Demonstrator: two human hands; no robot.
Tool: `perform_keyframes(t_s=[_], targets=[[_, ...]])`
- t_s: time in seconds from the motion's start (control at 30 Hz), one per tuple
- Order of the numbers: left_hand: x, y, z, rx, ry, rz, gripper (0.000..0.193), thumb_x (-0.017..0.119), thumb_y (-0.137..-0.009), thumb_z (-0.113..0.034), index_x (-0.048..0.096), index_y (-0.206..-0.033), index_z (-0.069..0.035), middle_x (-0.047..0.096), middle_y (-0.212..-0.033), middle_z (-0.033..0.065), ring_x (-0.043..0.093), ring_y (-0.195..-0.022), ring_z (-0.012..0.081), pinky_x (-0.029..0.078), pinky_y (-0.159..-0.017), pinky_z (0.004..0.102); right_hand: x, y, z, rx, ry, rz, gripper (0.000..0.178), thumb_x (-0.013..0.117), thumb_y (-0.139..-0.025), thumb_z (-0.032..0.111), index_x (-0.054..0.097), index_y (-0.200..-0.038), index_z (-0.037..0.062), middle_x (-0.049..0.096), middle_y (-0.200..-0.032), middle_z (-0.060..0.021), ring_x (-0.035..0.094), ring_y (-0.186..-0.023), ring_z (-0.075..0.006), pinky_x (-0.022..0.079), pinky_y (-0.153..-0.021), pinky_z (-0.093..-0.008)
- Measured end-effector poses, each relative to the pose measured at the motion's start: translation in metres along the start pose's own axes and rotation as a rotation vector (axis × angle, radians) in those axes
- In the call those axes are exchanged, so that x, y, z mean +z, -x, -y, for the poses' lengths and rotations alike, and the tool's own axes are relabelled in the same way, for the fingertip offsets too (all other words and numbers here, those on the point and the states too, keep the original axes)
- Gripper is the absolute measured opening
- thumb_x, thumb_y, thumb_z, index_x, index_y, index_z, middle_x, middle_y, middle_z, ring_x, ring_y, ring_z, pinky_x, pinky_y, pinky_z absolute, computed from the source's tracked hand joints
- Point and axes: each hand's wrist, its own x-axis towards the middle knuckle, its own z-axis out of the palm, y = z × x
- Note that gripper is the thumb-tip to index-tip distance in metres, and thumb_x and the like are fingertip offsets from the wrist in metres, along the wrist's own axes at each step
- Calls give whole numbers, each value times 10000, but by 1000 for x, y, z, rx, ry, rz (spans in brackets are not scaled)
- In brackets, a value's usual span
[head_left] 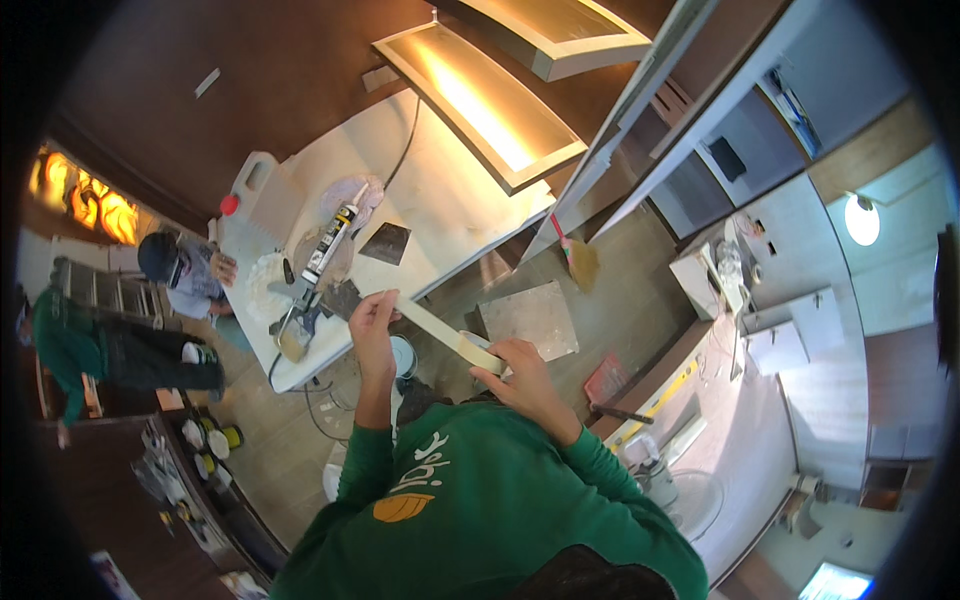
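A pale strip of masking tape is stretched taut between my two hands, in front of my chest. Its far-left end is pinched in the fingers of my left hand. My right hand closes around the other end, where the tape seems to come off its roll; my fingers hide most of that part. Just beyond my left hand, a caulking gun with a sealant cartridge lies on the white-covered table. A dark flat square lies beside it.
A white jug with red cap stands on the table. Lit framed panels overhang it. On the floor are a broom, a board and a red dustpan. Two people are at left; a cluttered counter is at right.
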Motion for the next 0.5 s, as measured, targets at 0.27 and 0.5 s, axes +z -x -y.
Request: perform_keyframes(t_s=[0.27,0.5], targets=[[77,-28,-14,175,-139,144,196,685,-978,-181,697,-933,10,641,-811,-16,549,-741,47,441,-671,219,-34,8,-26,81,19,-36,329,795,-832,211,625,-1006,-11,634,-909,-164,643,-883,-363,510,-754,-429],[152,-134,-37,279,-214,175,297,689,-969,-238,653,-810,10,566,-689,-9,517,-661,76,426,-623,250,-73,-57,-41,-56,93,-173,301,777,-841,155,604,-1039,10,629,-897,-174,641,-829,-355,500,-719,-412]])
